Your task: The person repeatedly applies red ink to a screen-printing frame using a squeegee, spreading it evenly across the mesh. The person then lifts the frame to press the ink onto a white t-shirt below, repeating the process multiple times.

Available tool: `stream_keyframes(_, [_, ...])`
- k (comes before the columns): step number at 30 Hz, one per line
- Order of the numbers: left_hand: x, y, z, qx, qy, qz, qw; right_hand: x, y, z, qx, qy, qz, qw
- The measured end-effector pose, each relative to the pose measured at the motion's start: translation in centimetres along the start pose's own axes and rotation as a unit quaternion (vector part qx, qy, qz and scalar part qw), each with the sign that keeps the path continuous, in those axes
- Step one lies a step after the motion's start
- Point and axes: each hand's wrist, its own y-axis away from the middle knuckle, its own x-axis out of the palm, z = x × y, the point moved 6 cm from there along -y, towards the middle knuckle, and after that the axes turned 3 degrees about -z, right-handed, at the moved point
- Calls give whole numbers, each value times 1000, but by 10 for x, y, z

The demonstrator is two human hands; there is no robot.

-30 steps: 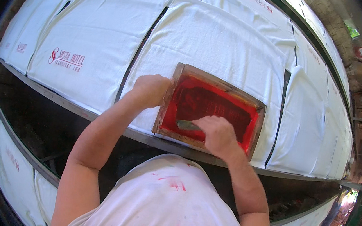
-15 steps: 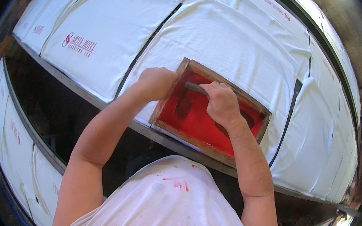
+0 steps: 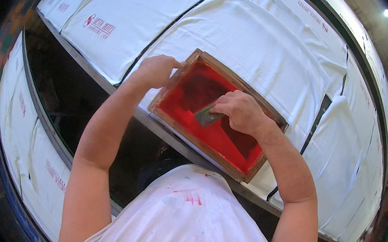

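Note:
A wooden screen printing frame [image 3: 183,141] lies at a slant over white cloth, its mesh covered in wet red ink [image 3: 229,146] with darker patches at the far left and lower right. With closed fingers, my left hand [image 3: 159,70] grips the frame's left side near the far left corner. My right hand [image 3: 240,109] is inside the frame, wrapped round a squeegee [image 3: 207,117]. The blade is tilted, greenish and dark, and rests on the red mesh near the middle. My palm hides part of it. Beneath the frame spreads a white cloth [image 3: 263,48].
More white cloths, one with a red print [image 3: 100,27], lie along the long table [image 3: 75,56], dark gaps between them. A second cloth-covered table [image 3: 19,117] stands at the left. Behind the long table runs a dark rail [image 3: 353,43]. Red smears mark my white shirt [image 3: 183,224].
My right hand has drawn the squeegee from the far part of the mesh toward me, and its blade now shows. My left hand stays on the frame's left side. The whole view has turned slightly.

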Motion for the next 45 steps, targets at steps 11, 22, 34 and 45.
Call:
stream_keyframes(11, [4, -6, 6, 37, 39, -28, 998, -17, 126, 11, 113, 1, -66, 991])
stream_keyframes(22, [-1, -9, 8, 110, 30, 2, 993, 9, 146, 90, 351, 45, -142, 924])
stream_keyframes(34, [-4, -18, -7, 133, -50, 30, 989, 7, -19, 25, 320, 51, -155, 933])
stream_keyframes(45, [5, -24, -3, 156, -17, 26, 987, 45, -38, 83, 287, 138, -156, 935])
